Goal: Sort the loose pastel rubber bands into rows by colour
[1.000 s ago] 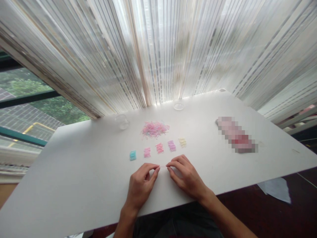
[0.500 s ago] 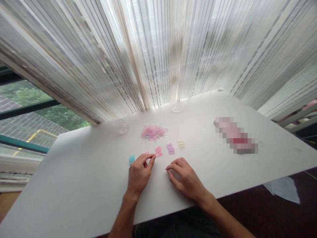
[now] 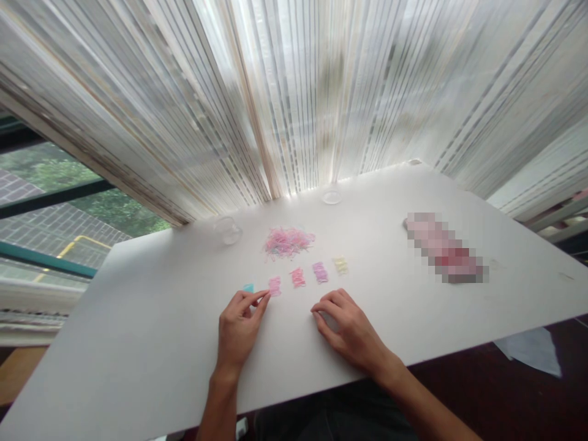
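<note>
My left hand (image 3: 243, 327) is in a pinch, its thumb and forefinger at the lower edge of a small light pink row of what look like elastic bands (image 3: 274, 286). Any band between these fingertips is too small to make out. Partly behind its knuckles lies a turquoise group (image 3: 248, 288). Coral-pink bands (image 3: 298, 277), purple bands (image 3: 320, 272) and pale yellow bands (image 3: 340, 265) continue the line rightward. My right hand (image 3: 344, 324) rests on the table below the purple group, thumb and forefinger curled together; what they hold, if anything, cannot be seen.
A loose pile of mixed, mostly pink bands (image 3: 289, 242) lies behind the groups on the white table (image 3: 151, 331). A clear container (image 3: 228, 231) stands at the back left, a clear round lid (image 3: 331, 197) near the curtain (image 3: 294, 92). A blurred-out pink object (image 3: 445, 248) lies to the right.
My left hand has moved left and slightly down, from the coral-pink group to the light pink one, uncovering both. My right hand stays nearly still. The view has shifted slightly.
</note>
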`<state>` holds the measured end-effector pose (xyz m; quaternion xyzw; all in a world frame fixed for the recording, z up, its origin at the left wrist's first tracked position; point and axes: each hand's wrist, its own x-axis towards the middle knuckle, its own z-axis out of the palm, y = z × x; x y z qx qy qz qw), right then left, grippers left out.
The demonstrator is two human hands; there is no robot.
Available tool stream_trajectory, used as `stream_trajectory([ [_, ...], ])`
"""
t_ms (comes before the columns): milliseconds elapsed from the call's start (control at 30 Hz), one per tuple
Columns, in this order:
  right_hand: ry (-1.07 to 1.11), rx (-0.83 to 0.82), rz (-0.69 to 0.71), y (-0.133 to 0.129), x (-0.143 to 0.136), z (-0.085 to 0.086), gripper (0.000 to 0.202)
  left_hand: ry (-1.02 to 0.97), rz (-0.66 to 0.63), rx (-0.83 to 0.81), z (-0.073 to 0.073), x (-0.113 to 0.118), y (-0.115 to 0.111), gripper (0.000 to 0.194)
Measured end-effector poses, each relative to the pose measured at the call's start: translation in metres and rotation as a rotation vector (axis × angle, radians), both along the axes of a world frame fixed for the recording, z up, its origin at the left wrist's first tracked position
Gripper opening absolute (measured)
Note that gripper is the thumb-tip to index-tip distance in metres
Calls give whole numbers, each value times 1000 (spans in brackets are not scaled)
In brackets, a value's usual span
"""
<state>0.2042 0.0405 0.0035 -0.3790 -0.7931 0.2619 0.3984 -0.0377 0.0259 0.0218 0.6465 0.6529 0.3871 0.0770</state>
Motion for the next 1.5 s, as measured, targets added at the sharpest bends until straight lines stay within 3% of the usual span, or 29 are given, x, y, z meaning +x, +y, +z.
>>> stream_trajectory([
  [167, -12, 10, -2, 0, -1, 0, 14, 35, 48, 21, -5, -1, 1, 28],
  [733, -41, -3, -2, 0, -1, 2, 13, -159, 28, -121, -7, -5, 1, 28],
  [1200, -56, 28, -11, 0, -1, 0, 14, -4, 71, -144, -7, -3, 1, 35],
  [1500, 53, 28, -70, -1, -1, 8, 14, -68, 66, -117, -4, -1, -1, 32],
])
